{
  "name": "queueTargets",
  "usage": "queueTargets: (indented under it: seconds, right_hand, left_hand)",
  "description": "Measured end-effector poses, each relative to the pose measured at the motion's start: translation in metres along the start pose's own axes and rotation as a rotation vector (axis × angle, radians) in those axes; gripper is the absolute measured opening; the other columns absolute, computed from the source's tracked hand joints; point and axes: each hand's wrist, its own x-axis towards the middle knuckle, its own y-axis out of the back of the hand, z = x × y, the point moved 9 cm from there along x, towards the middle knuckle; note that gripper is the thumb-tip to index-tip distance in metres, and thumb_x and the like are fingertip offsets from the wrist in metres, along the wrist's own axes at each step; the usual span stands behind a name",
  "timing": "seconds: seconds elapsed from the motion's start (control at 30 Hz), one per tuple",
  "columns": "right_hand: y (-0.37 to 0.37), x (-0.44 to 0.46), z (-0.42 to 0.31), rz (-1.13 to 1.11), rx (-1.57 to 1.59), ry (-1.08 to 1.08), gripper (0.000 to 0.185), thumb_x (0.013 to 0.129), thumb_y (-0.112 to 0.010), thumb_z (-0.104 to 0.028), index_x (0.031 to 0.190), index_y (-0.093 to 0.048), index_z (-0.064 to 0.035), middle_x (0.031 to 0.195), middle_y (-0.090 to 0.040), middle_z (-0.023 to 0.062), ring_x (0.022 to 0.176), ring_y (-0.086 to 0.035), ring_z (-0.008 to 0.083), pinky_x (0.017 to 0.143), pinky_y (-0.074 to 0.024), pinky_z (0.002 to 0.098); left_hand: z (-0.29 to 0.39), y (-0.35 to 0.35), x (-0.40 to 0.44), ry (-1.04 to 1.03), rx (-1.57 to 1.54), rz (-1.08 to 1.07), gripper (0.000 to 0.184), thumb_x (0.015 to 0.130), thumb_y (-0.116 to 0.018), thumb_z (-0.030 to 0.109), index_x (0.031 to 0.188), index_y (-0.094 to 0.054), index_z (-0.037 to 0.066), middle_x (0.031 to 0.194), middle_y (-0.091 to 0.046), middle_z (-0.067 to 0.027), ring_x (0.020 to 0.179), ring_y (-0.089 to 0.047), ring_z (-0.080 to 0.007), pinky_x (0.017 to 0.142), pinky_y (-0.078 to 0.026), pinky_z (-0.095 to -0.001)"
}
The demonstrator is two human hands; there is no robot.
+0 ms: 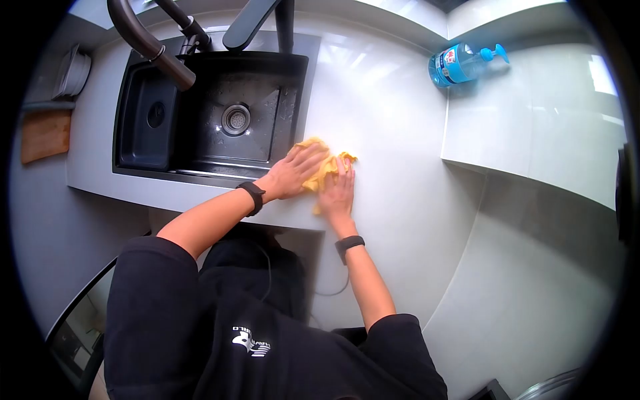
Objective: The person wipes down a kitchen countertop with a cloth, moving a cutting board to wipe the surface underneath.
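Note:
A crumpled yellow cloth [311,143] lies on the white countertop, just past the right front corner of the dark sink. My left hand [291,173] presses down on its left part, fingers stretched out and pointing up and right. Beside it, my right hand [339,191] rests on the cloth's right part with the fingers extended forward; it is slightly blurred. Folds of cloth stick out between the hands and beyond the fingertips. The hands hide much of the cloth. Each wrist wears a dark band.
The dark sink [307,70] with its drain [236,119] is at the left, under a brown faucet [143,41]. A blue pump bottle [457,65] stands at the back right near a raised ledge [533,120]. A wooden board [45,136] is at far left.

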Motion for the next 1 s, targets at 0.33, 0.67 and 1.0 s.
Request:
queueTargets:
  seconds: [0.33, 0.67, 1.0]
  right_hand:
    - [0.058, 0.080, 0.168, 0.164, -0.220, -0.220, 0.038, 0.092, -0.059, -0.012, 0.128, -0.055, 0.0009, 0.148, -0.036, 0.0192, 0.141, -0.032, 0.0448, 0.116, -0.0294, 0.0572]
    - [0.086, 0.131, 0.312, 0.280, -0.360, -0.406, 0.045, 0.092, -0.058, -0.016, 0.132, -0.049, 0.0004, 0.141, -0.045, 0.0196, 0.130, -0.043, 0.0413, 0.109, -0.0364, 0.0507]
    - [0.077, 0.129, 0.266, 0.219, -0.313, -0.220, 0.044, 0.088, -0.059, -0.010, 0.130, -0.052, 0.0023, 0.144, -0.042, 0.0197, 0.134, -0.039, 0.0432, 0.112, -0.0344, 0.0532]
  left_hand:
    - [0.003, -0.012, 0.214, -0.019, 0.010, 0.233, 0.066, 0.093, -0.052, 0.038, 0.147, -0.043, 0.001, 0.158, -0.034, -0.0127, 0.152, -0.017, -0.0314, 0.122, -0.016, -0.0505]
    - [0.009, -0.019, 0.393, 0.011, 0.130, -0.002, 0.066, 0.100, -0.036, 0.049, 0.155, -0.035, 0.014, 0.165, -0.023, -0.0035, 0.154, -0.009, -0.0266, 0.124, -0.007, -0.0459]
    - [-0.006, -0.021, 0.324, 0.047, 0.021, 0.174, 0.065, 0.098, -0.039, 0.044, 0.152, -0.039, 0.010, 0.163, -0.028, -0.0068, 0.154, -0.013, -0.0270, 0.124, -0.010, -0.0484]
